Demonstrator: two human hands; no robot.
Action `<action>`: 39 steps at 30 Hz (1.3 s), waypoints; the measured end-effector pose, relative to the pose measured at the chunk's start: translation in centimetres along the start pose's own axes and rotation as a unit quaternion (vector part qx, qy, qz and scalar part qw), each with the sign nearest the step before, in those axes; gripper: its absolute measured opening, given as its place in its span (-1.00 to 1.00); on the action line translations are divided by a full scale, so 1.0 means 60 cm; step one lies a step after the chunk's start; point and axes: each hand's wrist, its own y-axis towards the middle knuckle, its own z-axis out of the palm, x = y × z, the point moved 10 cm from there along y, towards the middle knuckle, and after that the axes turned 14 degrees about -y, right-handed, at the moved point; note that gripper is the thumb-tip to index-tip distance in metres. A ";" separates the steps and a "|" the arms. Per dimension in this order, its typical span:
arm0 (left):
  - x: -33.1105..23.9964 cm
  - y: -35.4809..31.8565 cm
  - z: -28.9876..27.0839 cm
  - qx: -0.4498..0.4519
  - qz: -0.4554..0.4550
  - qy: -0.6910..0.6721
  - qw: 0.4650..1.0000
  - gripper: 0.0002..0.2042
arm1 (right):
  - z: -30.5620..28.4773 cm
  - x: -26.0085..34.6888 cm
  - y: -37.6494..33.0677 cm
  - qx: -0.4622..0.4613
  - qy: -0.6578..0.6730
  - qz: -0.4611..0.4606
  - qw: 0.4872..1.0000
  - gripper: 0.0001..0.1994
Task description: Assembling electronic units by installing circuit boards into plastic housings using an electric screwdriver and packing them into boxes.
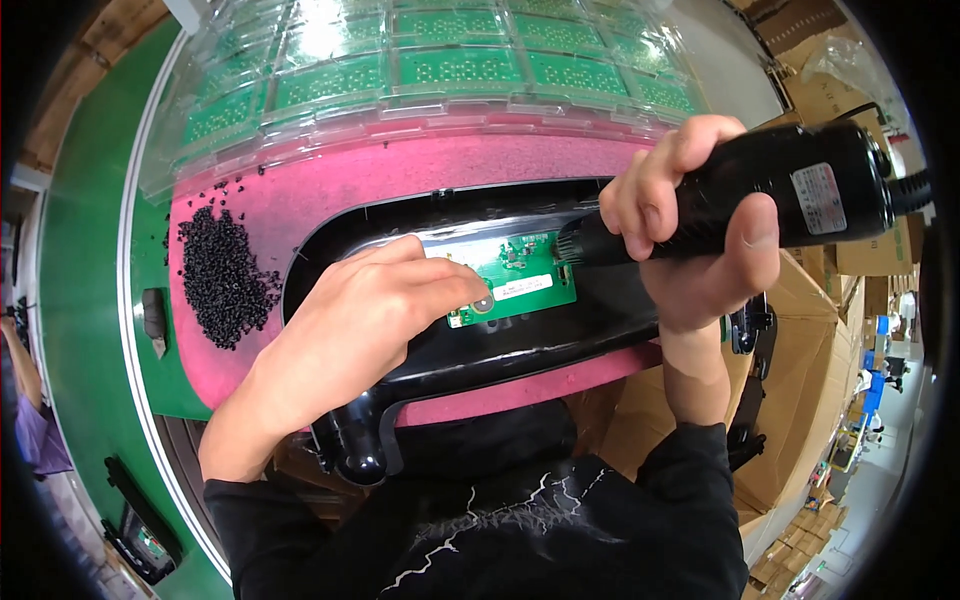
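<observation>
A green circuit board (520,293) with a white label lies in a long, glossy black plastic housing (500,352). The fingers of my left hand (375,305) are bent together and press on the board's left end, beside a small round metal part. My right hand (680,215) is wrapped around a black corded electric screwdriver (770,180), held nearly level. Its dark, ribbed-looking nose meets the board's right edge; the very tip and any screw under it cannot be made out. The housing's rounded handle end (360,462) points toward me.
The housing rests on a pink mat (290,220). A heap of small black screws (222,275) lies at the left. Clear plastic trays of green boards (455,65) stand behind. A cardboard box (790,385) is at the right; another black housing (145,525) sits lower left.
</observation>
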 end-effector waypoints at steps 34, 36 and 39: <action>-0.042 -0.012 -0.062 -0.206 0.130 -0.071 0.967 -0.80 | 0.062 0.093 -0.014 0.092 0.178 -0.074 0.977 -0.48; -0.047 -0.015 -0.062 -0.215 0.163 -0.033 0.962 -0.83 | 0.068 0.087 -0.010 0.100 0.175 -0.084 0.976 -0.47; -0.035 -0.015 -0.068 -0.230 0.118 -0.012 0.966 -0.88 | 0.083 0.077 -0.007 0.123 0.176 -0.116 0.970 -0.42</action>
